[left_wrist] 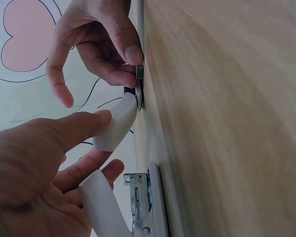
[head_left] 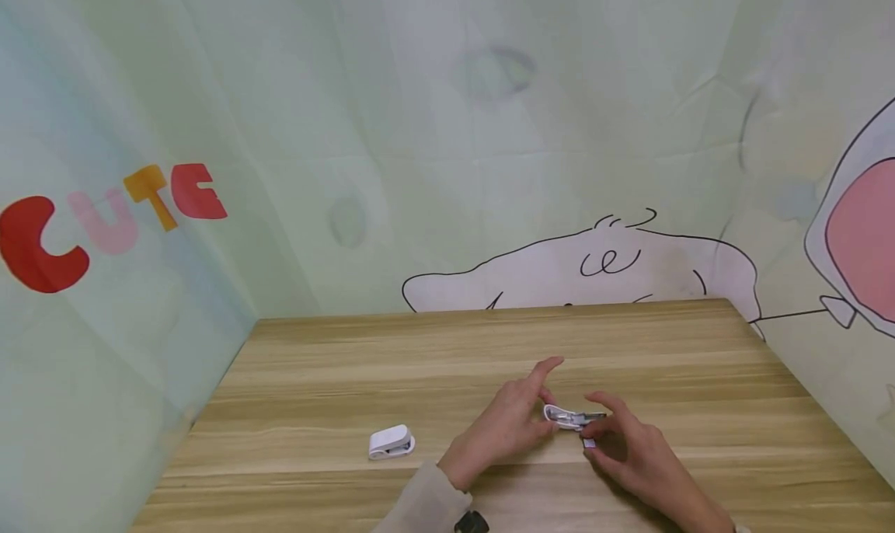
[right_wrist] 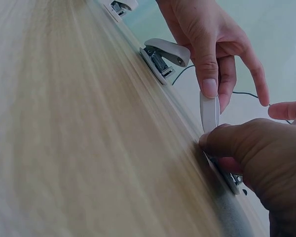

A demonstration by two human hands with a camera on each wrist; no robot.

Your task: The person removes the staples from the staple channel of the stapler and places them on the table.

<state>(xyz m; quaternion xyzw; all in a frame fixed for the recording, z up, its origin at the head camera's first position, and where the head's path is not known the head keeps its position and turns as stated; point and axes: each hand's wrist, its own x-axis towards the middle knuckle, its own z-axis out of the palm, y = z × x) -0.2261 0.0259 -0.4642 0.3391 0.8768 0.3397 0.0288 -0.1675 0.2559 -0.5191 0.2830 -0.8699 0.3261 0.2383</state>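
Note:
An opened white stapler (head_left: 572, 417) lies between both hands on the table. My left hand (head_left: 506, 420) pinches its white top cover (left_wrist: 117, 122) between thumb and fingers, index finger extended. On the right side, my right hand (head_left: 632, 444) pinches a small grey metal piece (head_left: 589, 443), which looks like a strip of staples, beside the stapler. In the left wrist view the strip (left_wrist: 139, 72) shows under the right thumb. The right fingers hide part of the stapler's metal base (right_wrist: 236, 178) in the right wrist view.
Another white stapler (head_left: 391, 442) stands to the left on the wooden table (head_left: 315, 377). The right wrist view shows two further staplers, a nearer one (right_wrist: 163, 55) and a farther one (right_wrist: 120, 8). A printed curtain (head_left: 391, 168) hangs behind the table.

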